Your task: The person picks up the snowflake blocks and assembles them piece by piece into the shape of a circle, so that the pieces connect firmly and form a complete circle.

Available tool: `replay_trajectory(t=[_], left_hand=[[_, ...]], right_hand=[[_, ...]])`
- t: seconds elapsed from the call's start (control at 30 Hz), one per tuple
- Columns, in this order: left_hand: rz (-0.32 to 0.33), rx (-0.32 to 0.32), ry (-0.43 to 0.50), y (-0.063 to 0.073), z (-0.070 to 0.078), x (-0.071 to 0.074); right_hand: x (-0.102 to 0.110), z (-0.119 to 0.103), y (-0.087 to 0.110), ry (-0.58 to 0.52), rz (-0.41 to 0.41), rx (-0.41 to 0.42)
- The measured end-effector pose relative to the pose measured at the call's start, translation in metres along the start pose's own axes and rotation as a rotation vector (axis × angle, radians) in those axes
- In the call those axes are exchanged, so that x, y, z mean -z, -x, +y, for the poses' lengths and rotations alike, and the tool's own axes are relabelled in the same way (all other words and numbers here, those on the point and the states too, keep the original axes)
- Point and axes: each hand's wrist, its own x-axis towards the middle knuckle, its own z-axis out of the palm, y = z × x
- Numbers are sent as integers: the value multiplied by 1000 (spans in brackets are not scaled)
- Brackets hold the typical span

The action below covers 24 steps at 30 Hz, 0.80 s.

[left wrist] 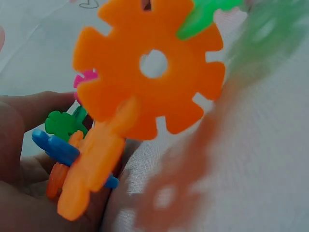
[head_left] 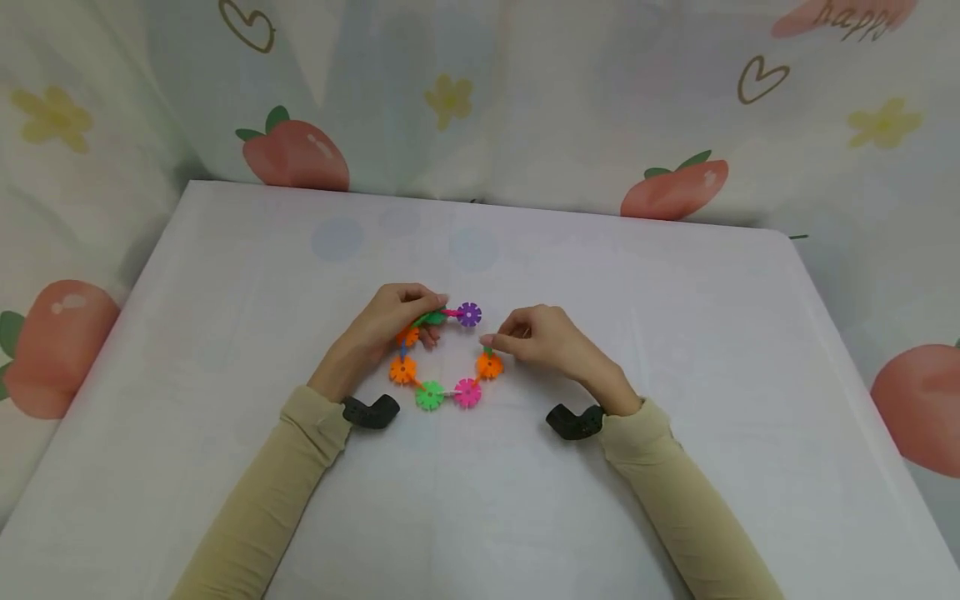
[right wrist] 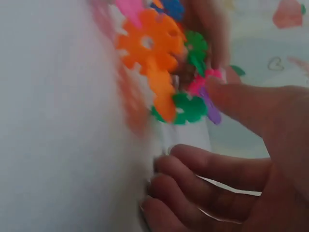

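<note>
A curved chain of notched plastic snowflake discs lies around an open middle, its colours orange, green, pink, blue, white and purple. At its upper left, my left hand grips the chain near a green disc, thumb and fingers on either side. A purple disc forms the end beyond that hand. My right hand is beside the other end, by an orange disc and a green disc. In the right wrist view its thumb and fingers stand apart, with the green disc beyond the gap.
A white-covered table lies under both hands. Behind it hangs a patterned curtain with fruit, flowers and hearts. Black curved devices sit at both wrists, below the rolled sleeves.
</note>
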Motion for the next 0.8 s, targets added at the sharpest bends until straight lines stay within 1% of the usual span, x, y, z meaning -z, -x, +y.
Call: replay_trajectory(t=[0.1,0.2,0.27,0.43,0.53,0.67,0.8], left_hand=[[21,14,-51,1,1,1],[43,18,-92,2,2,3],[46,15,-99,2,1,3],[44,21,-104,2,2,0],[34,18,-76,3,3,-4],[6,6,-12,5,4,-10],[11,5,25,5,5,-12]], right_hand=[[-8,-5,7,39,39,51],[-19,-9,9,69,120,118],[-25,-11,8,93,179,163],[-31,-11,5,124,293,221],[-30,-8,0,72,313,251],[-28,1,-3,-17,309,307],[-28,7,-5,-46,319,386]])
